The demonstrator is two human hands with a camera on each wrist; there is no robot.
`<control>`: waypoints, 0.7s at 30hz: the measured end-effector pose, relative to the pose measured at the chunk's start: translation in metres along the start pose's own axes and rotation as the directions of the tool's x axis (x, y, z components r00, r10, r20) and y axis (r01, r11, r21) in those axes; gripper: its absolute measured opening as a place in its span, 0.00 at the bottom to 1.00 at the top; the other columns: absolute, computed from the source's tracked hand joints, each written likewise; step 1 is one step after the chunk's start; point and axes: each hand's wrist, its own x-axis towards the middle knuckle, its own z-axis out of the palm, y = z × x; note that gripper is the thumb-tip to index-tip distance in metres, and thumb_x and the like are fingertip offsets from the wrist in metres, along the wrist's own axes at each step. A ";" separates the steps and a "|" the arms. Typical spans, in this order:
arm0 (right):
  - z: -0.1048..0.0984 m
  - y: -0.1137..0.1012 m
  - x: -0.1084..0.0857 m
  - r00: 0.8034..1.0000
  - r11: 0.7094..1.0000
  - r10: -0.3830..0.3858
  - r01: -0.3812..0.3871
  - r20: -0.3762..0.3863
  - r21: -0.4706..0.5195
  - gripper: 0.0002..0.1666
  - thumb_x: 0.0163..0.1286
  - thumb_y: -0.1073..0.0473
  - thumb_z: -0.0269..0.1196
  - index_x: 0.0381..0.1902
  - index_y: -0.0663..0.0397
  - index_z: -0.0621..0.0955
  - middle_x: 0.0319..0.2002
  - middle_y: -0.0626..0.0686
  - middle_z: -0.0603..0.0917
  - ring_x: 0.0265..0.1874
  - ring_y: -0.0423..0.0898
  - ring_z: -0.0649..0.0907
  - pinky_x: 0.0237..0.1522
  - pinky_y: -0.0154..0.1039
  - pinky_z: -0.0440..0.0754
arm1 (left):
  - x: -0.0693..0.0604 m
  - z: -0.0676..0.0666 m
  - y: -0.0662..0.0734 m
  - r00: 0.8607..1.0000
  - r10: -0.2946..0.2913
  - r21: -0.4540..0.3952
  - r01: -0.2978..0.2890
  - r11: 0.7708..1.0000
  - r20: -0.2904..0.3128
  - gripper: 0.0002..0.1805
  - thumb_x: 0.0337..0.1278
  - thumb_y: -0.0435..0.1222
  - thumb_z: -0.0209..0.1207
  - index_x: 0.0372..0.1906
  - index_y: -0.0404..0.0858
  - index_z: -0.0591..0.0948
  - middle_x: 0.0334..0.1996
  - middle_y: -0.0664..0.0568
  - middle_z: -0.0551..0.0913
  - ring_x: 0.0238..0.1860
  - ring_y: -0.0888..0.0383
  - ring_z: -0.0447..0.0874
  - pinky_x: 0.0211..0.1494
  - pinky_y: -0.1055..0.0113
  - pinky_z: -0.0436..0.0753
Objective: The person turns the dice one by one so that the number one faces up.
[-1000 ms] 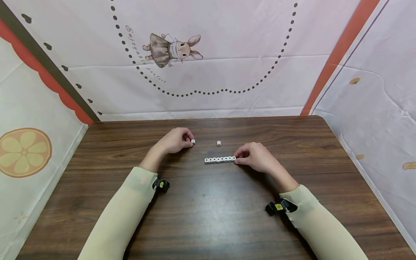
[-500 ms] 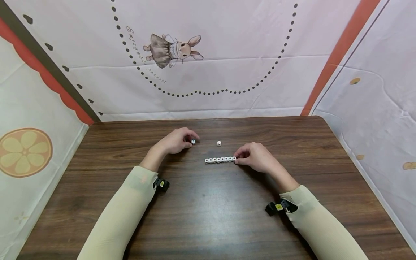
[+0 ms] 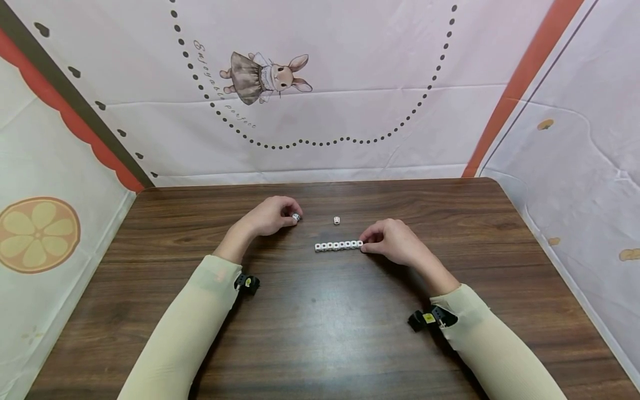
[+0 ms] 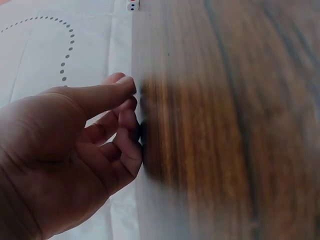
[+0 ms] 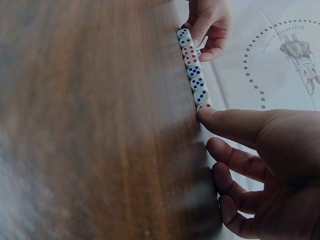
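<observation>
A straight row of small white dice (image 3: 339,245) lies on the table, most with red or blue dots facing the right wrist camera. My right hand (image 3: 395,243) pinches the die at the row's right end between thumb and finger; in the right wrist view the thumb covers much of that die (image 5: 204,107). Farther left and back, my left hand (image 3: 272,215) holds a loose die (image 3: 296,217), tilted, between thumb and fingers. The left wrist view hides this die behind the thumb (image 4: 107,96). Another single die (image 3: 336,220) sits behind the row, apart from both hands.
The brown wood-grain table (image 3: 320,333) ends at a back edge just beyond the hands. A printed cloth (image 3: 360,66) with a rabbit hangs behind it, and more cloth stands at both sides. A small camera is strapped to each wrist.
The die at my left hand has turned between the fingers and now sits tilted; the left index finger straightened, then bent back onto it. The right hand and the row have stayed still.
</observation>
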 end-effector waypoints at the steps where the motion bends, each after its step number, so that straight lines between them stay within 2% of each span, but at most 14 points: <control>1: 0.000 0.000 0.000 1.000 1.000 -0.001 0.001 0.000 0.000 0.05 0.65 0.56 0.78 0.38 0.45 0.92 0.29 0.39 0.87 0.30 0.40 0.81 0.37 0.42 0.77 | 0.000 -0.001 -0.001 1.000 -0.003 -0.008 0.003 1.000 -0.003 0.07 0.70 0.32 0.68 0.49 0.40 0.87 0.41 0.50 0.84 0.45 0.52 0.79 0.53 0.56 0.75; 10: 0.001 0.001 0.000 1.000 1.000 0.001 -0.001 -0.001 0.004 0.05 0.65 0.56 0.78 0.38 0.45 0.92 0.28 0.39 0.87 0.30 0.41 0.81 0.37 0.43 0.77 | -0.001 -0.002 -0.006 0.999 -0.027 -0.049 0.026 0.998 -0.024 0.07 0.71 0.35 0.67 0.50 0.39 0.84 0.42 0.50 0.85 0.45 0.53 0.81 0.52 0.56 0.77; 21: 0.000 0.000 0.000 1.000 1.000 0.002 -0.002 0.002 -0.004 0.05 0.65 0.55 0.78 0.38 0.45 0.92 0.29 0.39 0.87 0.30 0.41 0.81 0.37 0.43 0.77 | 0.001 0.000 -0.009 1.000 -0.019 -0.025 0.019 1.000 -0.020 0.07 0.69 0.33 0.69 0.47 0.38 0.84 0.39 0.50 0.84 0.43 0.54 0.80 0.51 0.57 0.76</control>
